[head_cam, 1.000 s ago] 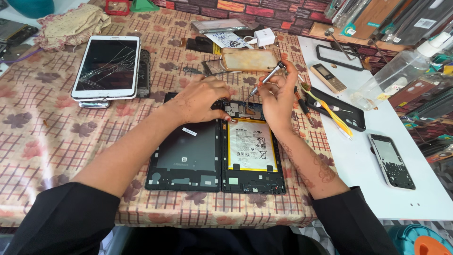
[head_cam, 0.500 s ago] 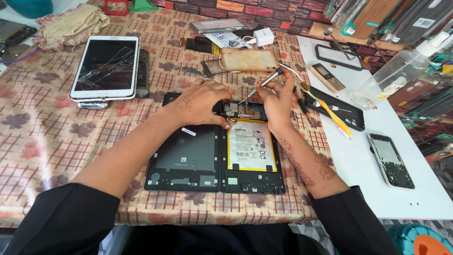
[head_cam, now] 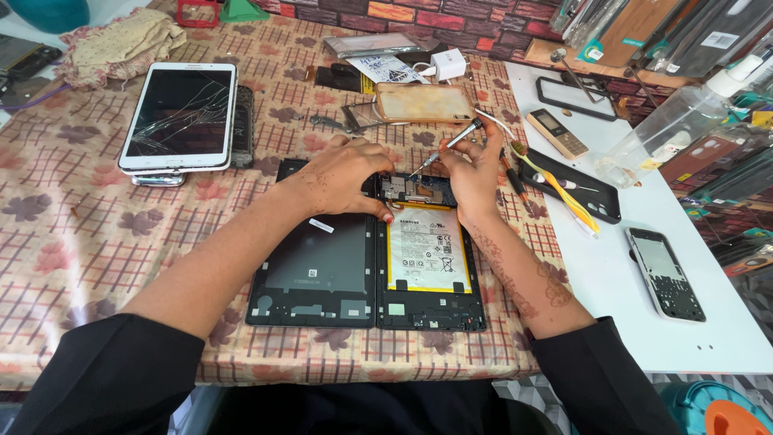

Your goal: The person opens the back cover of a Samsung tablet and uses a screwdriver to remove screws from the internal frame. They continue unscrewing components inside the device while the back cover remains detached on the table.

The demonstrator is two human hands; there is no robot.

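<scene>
Screwdriver (head_cam: 445, 151) pinched in right hand (head_cam: 471, 173), tip on opened tablet (head_cam: 423, 258); left hand (head_cam: 342, 177) presses flat beside it.

Single head-worn view, looking steeply down and forward over the worktop (head_cam: 97, 266) from close range. Both forearms enter from the bottom edge toward frame centre. Far worktop edge and a brick-pattern wall (head_cam: 451, 16) run along the top. No second view shares anything.
</scene>
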